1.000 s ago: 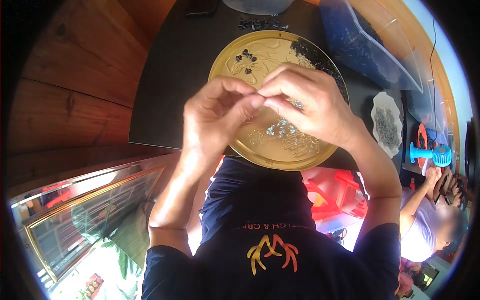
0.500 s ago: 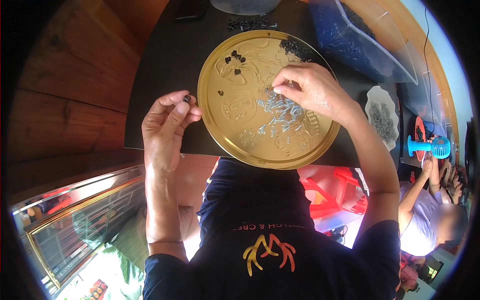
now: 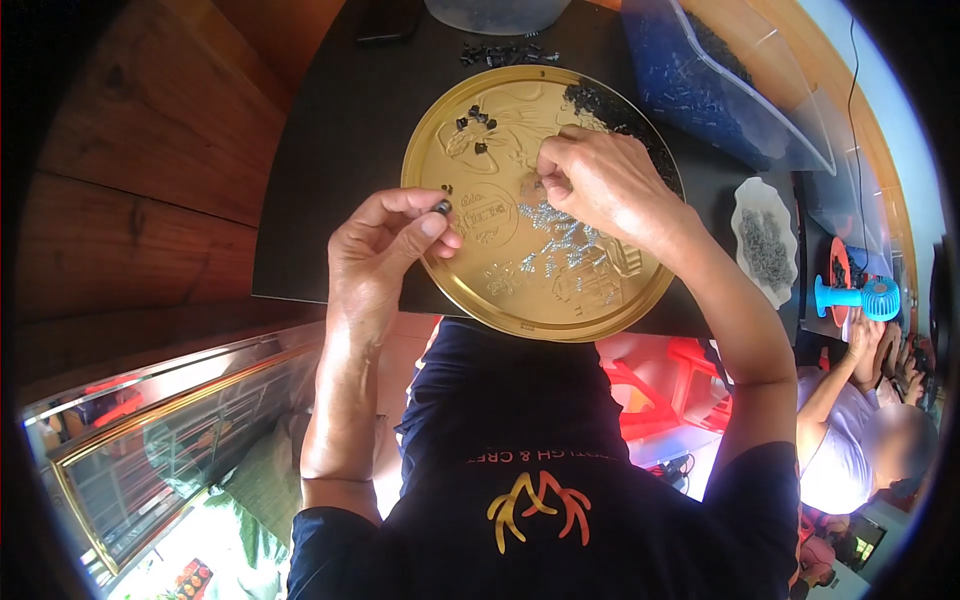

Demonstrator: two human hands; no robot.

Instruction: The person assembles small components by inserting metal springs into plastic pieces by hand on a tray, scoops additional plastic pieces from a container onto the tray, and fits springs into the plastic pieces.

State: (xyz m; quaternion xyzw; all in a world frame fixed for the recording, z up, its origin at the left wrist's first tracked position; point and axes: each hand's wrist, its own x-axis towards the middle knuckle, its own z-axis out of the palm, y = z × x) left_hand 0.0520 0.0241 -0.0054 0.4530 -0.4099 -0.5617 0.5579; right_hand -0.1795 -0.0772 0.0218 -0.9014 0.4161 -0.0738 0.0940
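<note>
My left hand (image 3: 385,235) pinches a small black part (image 3: 442,207) between thumb and forefinger over the left rim of a round gold tray (image 3: 470,290). Over the tray's middle, my right hand (image 3: 600,180) has its fingertips pressed together; whatever they hold is too small to make out. Just below those fingertips lie small silver springs (image 3: 565,240). A heap of black pieces (image 3: 600,103) covers the tray's upper right, partly behind my right hand. Several loose black pieces (image 3: 477,122) rest at its upper left.
Black pieces (image 3: 500,54) lie on the dark table (image 3: 320,180) behind the tray. A blue-lined clear bin (image 3: 710,90) stands at the back right. Further right are a white dish (image 3: 767,240) of small parts, a blue fan (image 3: 860,296) and another person (image 3: 840,440).
The hands were together over the tray, then parted. My left hand went left with the black part and has since come back toward the rim. My right hand went to the springs, its fingertips now closed.
</note>
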